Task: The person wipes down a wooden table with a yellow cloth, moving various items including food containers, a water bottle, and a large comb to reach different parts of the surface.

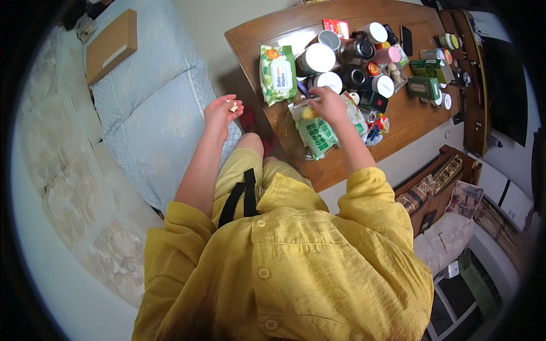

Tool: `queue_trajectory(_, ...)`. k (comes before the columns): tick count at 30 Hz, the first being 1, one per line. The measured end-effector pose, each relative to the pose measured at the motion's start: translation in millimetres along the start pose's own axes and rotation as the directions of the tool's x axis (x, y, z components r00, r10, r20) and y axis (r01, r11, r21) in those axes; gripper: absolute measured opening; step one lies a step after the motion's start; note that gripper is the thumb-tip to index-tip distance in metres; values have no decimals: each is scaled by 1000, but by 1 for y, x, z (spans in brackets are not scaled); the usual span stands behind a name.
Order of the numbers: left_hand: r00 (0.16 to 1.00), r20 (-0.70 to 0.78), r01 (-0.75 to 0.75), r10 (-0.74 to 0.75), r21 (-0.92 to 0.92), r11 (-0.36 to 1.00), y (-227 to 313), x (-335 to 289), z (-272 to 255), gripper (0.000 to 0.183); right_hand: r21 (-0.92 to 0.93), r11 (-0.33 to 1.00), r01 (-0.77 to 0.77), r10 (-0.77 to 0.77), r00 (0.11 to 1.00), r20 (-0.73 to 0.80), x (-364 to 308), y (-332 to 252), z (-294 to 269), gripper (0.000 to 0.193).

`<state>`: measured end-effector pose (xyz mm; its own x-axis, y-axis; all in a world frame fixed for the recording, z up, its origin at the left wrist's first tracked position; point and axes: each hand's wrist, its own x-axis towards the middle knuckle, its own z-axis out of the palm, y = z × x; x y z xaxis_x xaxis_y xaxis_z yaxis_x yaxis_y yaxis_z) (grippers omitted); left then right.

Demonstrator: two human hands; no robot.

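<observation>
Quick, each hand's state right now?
Left hand: open, cupped, with small pale pieces in it.
Right hand: at the green-white bag; its grip cannot be told.

The person wears a roomy mustard-yellow shirt, its cloth creased all over. I can make out three round buttons in much the same yellow, spaced along the front; just above the one nearest the hem, a fine line crosses the cloth — seam or fold, I can't tell. Brownish patches darken the shirt toward the shoulders, perhaps only shade. The left sleeve and right sleeve are wide and loose, ending near the elbows. Below come shorts in a paler, lemony yellow — and against them hangs a flat black strap, falling in two strips.
</observation>
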<state>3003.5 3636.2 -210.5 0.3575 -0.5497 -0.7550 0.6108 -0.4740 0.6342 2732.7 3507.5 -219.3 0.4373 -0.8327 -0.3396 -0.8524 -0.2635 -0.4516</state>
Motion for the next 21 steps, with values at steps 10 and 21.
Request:
queue_trajectory(10,951,308,-3,-36,127,992,83,38,66,30,899,248,-361,41,931,362,3,-47,-85,26)
queue_trajectory(21,733,643,120,-223,201,972,209,181,174,28,989,97,-108,411,910,59,210,-150,-55,27)
